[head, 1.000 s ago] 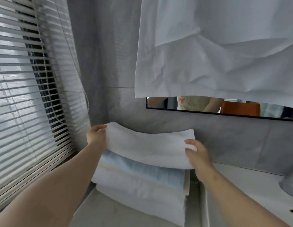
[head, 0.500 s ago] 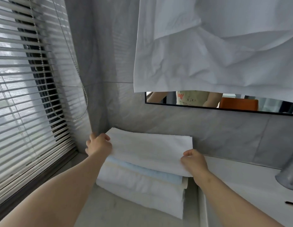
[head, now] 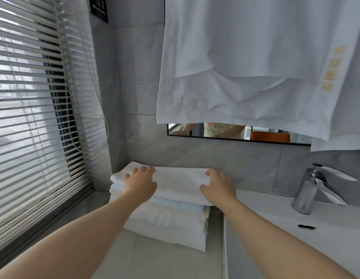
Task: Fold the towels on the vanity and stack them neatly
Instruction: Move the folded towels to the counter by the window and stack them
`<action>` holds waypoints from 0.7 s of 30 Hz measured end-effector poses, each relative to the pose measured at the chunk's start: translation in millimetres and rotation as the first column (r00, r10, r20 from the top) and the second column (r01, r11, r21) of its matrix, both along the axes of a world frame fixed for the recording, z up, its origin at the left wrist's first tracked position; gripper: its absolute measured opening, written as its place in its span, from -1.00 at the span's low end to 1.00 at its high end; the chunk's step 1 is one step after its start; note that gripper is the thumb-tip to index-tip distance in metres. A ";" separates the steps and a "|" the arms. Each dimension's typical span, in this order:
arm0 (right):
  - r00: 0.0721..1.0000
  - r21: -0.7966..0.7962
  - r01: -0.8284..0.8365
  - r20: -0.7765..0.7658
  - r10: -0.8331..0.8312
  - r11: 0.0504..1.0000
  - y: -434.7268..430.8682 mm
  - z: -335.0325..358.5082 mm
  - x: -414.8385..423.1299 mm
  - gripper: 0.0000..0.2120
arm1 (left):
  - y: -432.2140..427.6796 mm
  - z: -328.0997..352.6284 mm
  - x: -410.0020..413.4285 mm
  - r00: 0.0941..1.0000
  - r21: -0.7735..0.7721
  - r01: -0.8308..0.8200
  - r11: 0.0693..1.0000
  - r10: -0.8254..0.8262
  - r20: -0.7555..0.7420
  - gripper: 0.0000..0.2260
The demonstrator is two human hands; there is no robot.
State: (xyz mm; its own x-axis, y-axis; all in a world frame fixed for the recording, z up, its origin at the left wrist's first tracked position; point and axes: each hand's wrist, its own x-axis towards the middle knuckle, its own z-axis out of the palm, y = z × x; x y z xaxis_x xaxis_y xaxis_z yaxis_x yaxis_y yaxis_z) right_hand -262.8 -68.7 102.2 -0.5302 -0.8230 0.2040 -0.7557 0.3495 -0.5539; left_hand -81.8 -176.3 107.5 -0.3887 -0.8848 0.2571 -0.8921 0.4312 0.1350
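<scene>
A stack of folded towels [head: 167, 224] stands on the grey vanity top [head: 155, 262] in the corner by the window. The top one is a white folded towel [head: 179, 182]; below it lie a pale blue towel [head: 175, 206] and white ones. My left hand [head: 140, 183] rests palm down on the left part of the top towel, fingers spread forward. My right hand [head: 217, 185] lies on the towel's right end, fingers slightly bent over its far edge and thumb at its near side.
Slatted blinds [head: 34, 117] cover the window at left. A white cloth [head: 245, 67] hangs over the mirror [head: 235, 131] above. To the right are a white basin [head: 295, 228] and a chrome tap [head: 316, 188]. The tiled wall stands just behind the stack.
The top towel, held by its ends before, now lies flat on the stack. Both hands have moved onto its upper face. The view has tilted upward.
</scene>
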 end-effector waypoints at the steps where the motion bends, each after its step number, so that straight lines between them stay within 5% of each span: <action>1: 0.999 0.019 -0.011 -0.042 0.012 1.000 9.2 2.5 2.5 -0.53 | 8.8 3.1 -1.5 0.999 -0.023 0.042 0.999 -0.042 0.013 -0.60; 9: 0.972 0.140 0.010 -0.232 0.023 0.990 83.5 11.0 7.8 -0.57 | 89.1 10.1 -32.3 0.946 -0.097 0.325 0.941 -0.322 0.043 -0.63; 21: 0.972 0.207 0.203 -0.162 -0.171 0.957 227.7 -12.6 -42.7 -0.57 | 214.6 -9.8 -105.1 0.839 -0.072 0.544 0.836 -0.539 0.081 -0.66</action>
State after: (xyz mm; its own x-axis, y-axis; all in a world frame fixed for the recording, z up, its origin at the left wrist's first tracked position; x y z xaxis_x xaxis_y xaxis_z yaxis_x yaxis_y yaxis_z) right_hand -305.4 159.0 89.6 -0.6578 -0.7447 0.1123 -0.7298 0.5934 -0.3396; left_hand -186.9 38.3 97.7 -0.8147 -0.5035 0.2875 -0.5177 0.8550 0.0306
